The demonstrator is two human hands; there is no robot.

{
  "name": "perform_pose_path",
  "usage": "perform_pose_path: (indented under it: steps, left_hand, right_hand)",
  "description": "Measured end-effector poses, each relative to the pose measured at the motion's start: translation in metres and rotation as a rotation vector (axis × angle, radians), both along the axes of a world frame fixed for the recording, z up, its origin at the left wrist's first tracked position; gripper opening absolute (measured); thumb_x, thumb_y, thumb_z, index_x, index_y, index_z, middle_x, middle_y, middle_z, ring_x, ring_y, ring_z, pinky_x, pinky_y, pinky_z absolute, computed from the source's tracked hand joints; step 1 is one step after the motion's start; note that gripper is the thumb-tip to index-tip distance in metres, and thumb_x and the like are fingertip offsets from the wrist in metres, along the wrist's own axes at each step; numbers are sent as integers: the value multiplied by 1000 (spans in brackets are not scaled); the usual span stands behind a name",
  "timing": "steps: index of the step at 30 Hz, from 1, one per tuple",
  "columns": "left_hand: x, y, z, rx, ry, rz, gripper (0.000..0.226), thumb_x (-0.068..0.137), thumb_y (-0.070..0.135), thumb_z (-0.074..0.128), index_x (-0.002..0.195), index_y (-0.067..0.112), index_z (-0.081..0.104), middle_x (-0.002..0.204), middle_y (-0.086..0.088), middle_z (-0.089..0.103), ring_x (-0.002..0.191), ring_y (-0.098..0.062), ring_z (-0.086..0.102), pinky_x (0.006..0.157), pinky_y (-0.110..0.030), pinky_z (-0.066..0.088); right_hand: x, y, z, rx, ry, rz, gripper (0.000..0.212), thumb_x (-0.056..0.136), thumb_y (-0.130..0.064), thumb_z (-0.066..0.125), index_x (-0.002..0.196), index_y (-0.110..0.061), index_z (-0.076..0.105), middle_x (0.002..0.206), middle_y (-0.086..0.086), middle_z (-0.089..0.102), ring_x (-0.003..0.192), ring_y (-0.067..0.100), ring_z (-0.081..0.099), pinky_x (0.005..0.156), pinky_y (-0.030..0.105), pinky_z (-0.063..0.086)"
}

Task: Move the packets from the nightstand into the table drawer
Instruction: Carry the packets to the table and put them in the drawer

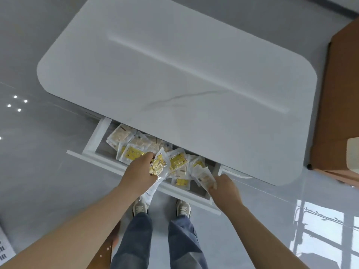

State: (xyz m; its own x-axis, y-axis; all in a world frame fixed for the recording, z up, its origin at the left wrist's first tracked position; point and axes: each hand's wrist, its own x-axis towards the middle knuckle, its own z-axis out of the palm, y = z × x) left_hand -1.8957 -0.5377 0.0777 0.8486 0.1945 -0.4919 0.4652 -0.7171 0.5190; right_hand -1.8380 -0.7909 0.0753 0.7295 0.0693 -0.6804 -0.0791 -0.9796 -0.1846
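Observation:
The white table's drawer (pixel 97 159) is pulled open below the tabletop (pixel 174 74). Several clear packets with yellow and beige contents (pixel 134 150) lie inside it. My left hand (pixel 138 174) grips a bunch of clear and yellow packets (pixel 158 167) over the drawer's front edge. My right hand (pixel 225 188) pinches a beige packet (pixel 204 176) at the drawer's right end.
An orange-brown cabinet (pixel 338 113) stands to the right of the table, with a white thing (pixel 353 152) on its near edge. Glossy grey floor surrounds the table. My legs and shoes (pixel 161 208) are right below the drawer front.

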Motion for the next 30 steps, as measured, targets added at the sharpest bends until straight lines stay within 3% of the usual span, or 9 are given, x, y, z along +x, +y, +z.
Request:
perform_pose_path:
  steps: [5,11,15,18,23,26,30]
  left_hand:
    - [13,2,-65,6,9,-72,40,76,10,68,112,18,51,105,3,61,92,-16,57,67,-23,41]
    - [24,1,-120,33,3,-152,38,76,5,65,110,14,51,99,0,59,85,-19,54,63,-27,43]
    - [30,-2,-142,47,-8,-228,37,77,4,64,110,13,51,97,-3,59,85,-22,56,67,-34,49]
    - [37,-3,-158,78,-20,-275,36,79,5,63,112,13,50,97,-4,59,80,-20,53,63,-31,46]
    - [42,-7,-180,115,-4,-336,39,82,5,62,118,13,50,104,-6,60,82,-21,54,64,-28,42]
    - [45,-10,-194,116,6,-354,40,82,5,62,120,12,50,104,-8,62,87,-24,59,66,-31,46]
    - [46,-16,-210,108,-4,-371,40,81,2,60,118,12,51,103,-9,62,84,-26,59,62,-29,40]
  right_hand:
    - [0,5,-60,-23,5,17,18,91,-27,51,102,-18,62,92,4,65,83,25,63,62,28,45]
    - [2,15,-123,-79,25,57,14,93,-23,51,100,-21,63,89,2,63,79,22,58,62,26,41]
    - [0,21,-155,-112,46,54,14,94,-23,48,96,-22,62,81,-2,55,84,23,63,64,28,47]
    - [1,25,-176,-119,56,69,13,92,-20,50,95,-21,62,78,-3,53,85,24,64,63,28,45]
    - [-4,29,-204,-79,83,91,18,90,-17,55,105,-22,63,96,2,67,89,25,65,64,27,45]
    - [-7,27,-216,-61,110,116,26,89,-14,55,113,-23,62,106,3,67,96,25,65,72,30,48]
    - [-10,21,-229,-78,121,135,36,87,-4,54,118,-20,60,107,5,67,98,27,64,79,32,52]
